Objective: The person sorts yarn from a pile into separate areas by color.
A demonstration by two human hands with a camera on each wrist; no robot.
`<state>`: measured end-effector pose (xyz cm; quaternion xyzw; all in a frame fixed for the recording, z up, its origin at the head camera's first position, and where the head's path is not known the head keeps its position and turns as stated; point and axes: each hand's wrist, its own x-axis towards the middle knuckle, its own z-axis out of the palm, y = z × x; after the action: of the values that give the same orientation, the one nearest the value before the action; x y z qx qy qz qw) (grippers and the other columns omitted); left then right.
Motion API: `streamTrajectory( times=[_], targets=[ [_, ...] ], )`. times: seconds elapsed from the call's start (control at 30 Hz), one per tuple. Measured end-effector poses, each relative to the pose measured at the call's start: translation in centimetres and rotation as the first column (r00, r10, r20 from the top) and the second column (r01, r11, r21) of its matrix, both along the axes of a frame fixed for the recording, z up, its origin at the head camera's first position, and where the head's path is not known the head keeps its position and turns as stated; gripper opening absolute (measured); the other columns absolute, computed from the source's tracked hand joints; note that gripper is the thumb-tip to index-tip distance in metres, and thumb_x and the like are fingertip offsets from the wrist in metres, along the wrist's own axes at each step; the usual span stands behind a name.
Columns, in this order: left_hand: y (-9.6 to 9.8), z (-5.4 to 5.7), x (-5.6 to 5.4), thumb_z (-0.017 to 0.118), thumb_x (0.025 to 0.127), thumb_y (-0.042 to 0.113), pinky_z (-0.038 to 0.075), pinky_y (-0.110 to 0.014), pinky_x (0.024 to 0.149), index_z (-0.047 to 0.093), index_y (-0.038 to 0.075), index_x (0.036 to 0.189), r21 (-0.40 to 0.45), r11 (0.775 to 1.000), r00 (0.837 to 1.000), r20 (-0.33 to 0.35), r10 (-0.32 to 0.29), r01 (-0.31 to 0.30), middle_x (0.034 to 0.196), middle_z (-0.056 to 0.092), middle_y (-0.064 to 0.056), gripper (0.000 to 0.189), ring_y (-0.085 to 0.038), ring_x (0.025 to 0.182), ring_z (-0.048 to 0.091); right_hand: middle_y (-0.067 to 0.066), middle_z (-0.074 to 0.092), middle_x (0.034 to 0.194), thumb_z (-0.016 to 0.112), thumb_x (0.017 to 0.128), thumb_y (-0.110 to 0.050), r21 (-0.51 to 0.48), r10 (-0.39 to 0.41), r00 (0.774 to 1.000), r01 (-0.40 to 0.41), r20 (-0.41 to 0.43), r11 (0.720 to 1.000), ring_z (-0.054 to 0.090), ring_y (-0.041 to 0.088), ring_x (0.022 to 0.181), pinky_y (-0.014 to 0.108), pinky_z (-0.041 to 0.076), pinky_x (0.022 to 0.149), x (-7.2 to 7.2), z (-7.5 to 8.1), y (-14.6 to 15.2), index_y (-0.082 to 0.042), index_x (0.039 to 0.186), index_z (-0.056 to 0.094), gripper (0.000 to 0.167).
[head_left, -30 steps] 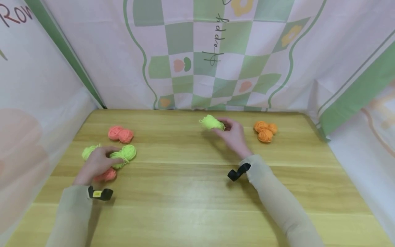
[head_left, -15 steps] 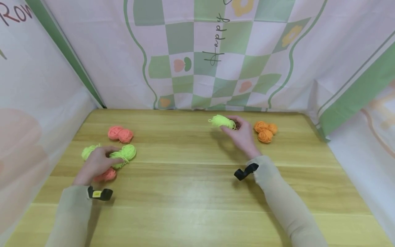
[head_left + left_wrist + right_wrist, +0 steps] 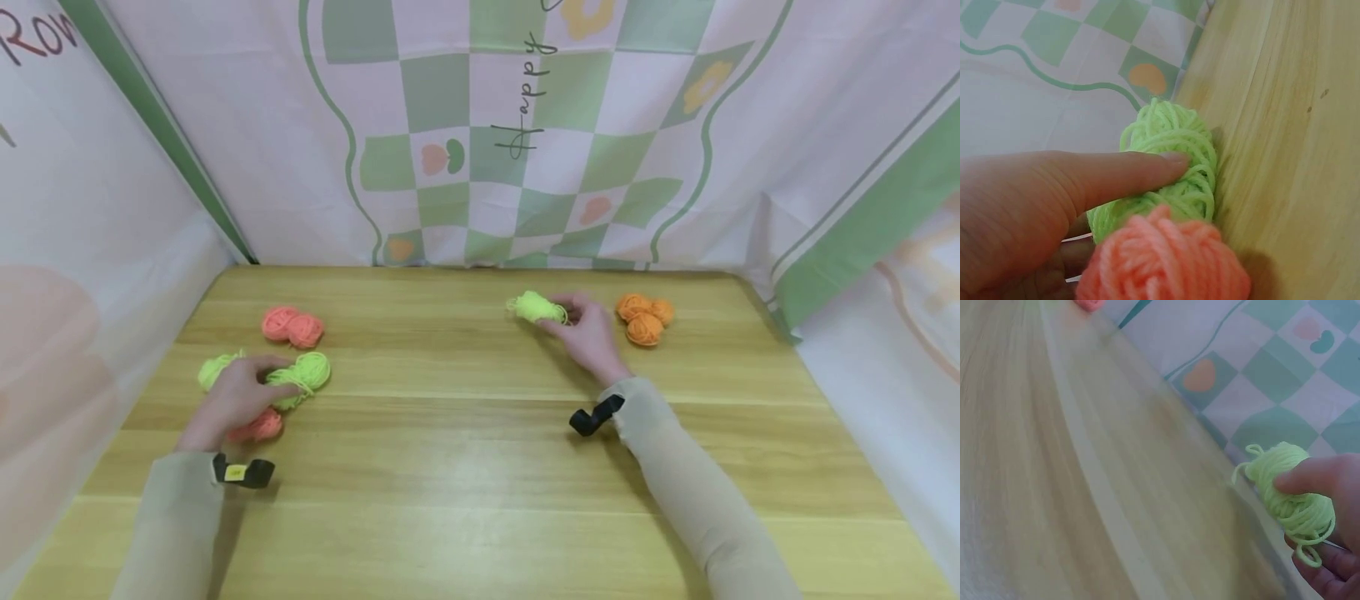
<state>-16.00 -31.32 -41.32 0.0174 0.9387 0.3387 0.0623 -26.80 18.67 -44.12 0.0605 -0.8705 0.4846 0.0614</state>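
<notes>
On the left side of the table, my left hand [image 3: 238,393] grips a yellow-green yarn ball [image 3: 311,372], its thumb laid across the strands in the left wrist view. More yellow-green yarn [image 3: 216,372] shows beyond the back of that hand, and a coral yarn ball [image 3: 264,423] lies below it, partly covered. Toward the back of the table, my right hand [image 3: 590,335] pinches another yellow-green yarn ball [image 3: 536,307] between thumb and fingers. Loose loops hang from its ends in the right wrist view [image 3: 1291,509].
Two coral yarn balls [image 3: 292,326] sit together at the back left. Three orange ones [image 3: 644,320] are clustered just right of my right hand. A printed cloth [image 3: 442,200] hangs along the wooden table's [image 3: 450,475] back edge, with cloth at both sides too.
My right hand has carried its yarn ball rightward, then lowered it slightly toward the tabletop. The left hand has stayed in place on its yarn ball.
</notes>
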Motion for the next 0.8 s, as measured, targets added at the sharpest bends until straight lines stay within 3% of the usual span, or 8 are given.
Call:
streamTrajectory(
  times=[0.33, 0.8],
  targets=[
    [0.08, -0.14, -0.14, 0.079, 0.09, 0.029, 0.049, -0.055, 0.091, 0.064, -0.004, 0.13, 0.001, 1.0, 1.0, -0.006, 0.006, -0.006, 0.125, 0.063, -0.025, 0.053, -0.037, 0.107, 0.057, 0.018, 0.066, 0.125, 0.082, 0.088, -0.021, 0.052, 0.011, 0.999, -0.014, 0.049, 0.999, 0.061, 0.032, 0.111, 0.046, 0.049, 0.099, -0.42, -0.99, -0.01, -0.003, 0.129, 0.066, 0.047],
    [0.77, 0.36, -0.31, 0.078, 0.092, 0.032, 0.048, -0.042, 0.081, 0.065, 0.0, 0.13, 0.005, 1.0, 0.999, -0.035, 0.018, -0.018, 0.121, 0.065, -0.021, 0.052, -0.03, 0.097, 0.056, 0.017, 0.067, 0.126, 0.084, 0.087, -0.024, 0.076, 0.011, 0.999, -0.015, 0.051, 0.997, 0.063, 0.031, 0.111, 0.046, 0.05, 0.098, -0.71, -1.14, 0.08, -0.004, 0.129, 0.067, 0.049]
  ],
)
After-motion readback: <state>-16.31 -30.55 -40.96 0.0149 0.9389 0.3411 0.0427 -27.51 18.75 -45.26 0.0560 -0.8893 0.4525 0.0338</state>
